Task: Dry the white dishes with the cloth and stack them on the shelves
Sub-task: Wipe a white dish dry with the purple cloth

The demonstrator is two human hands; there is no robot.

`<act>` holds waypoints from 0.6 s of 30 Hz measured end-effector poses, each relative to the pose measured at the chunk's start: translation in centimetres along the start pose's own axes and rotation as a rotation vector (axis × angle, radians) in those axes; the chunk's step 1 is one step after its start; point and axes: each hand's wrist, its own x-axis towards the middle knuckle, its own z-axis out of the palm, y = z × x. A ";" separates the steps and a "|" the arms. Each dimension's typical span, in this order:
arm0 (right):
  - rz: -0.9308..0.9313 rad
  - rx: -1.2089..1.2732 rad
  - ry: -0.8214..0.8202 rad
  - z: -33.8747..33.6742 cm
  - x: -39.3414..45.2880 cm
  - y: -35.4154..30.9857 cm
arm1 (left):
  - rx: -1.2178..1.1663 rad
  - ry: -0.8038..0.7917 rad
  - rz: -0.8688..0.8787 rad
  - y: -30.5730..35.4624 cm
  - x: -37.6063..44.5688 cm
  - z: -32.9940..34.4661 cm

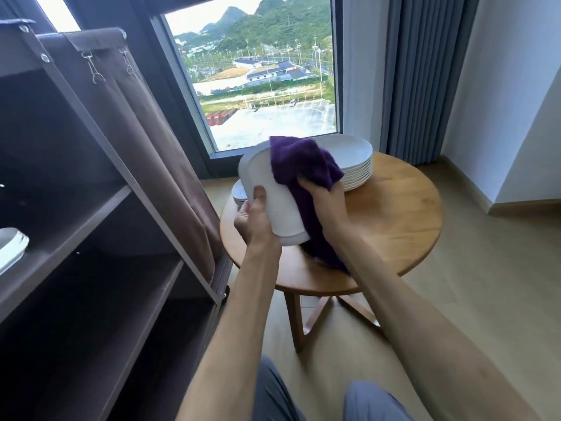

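My left hand (254,218) grips the near edge of a white plate (267,189), held tilted on edge above the round wooden table (394,220). My right hand (326,202) presses a purple cloth (300,168) against the plate's right side; the cloth drapes over the rim and hangs down to the table. Behind the cloth, a stack of several white plates (353,165) stands on the table. A smaller white stack (238,194) peeks out left of the held plate. On a shelf of the brown fabric rack (91,214) at the left lie white dishes (12,246).
The rack's brown curtain (158,147) hangs pulled aside between shelves and table. A tall window (258,71) lies behind the table, a grey-blue curtain (425,77) at the right. Wooden floor (485,299) surrounds the table; my knees (318,399) are below.
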 end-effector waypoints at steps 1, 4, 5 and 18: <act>-0.022 -0.014 0.001 -0.1 -0.5 0.4 | -0.046 0.065 -0.018 0.0 0.3 0.4; -0.201 0.090 0.020 0.4 -3.2 1.7 | -0.133 0.184 -0.077 -0.1 0.5 1.1; -0.243 0.128 0.036 0.7 -4.1 2.1 | -0.152 0.200 -0.103 -0.1 0.4 1.3; -0.137 -0.245 -0.557 -0.1 -4.1 -0.3 | -0.074 -0.209 -0.398 2.6 0.0 -3.1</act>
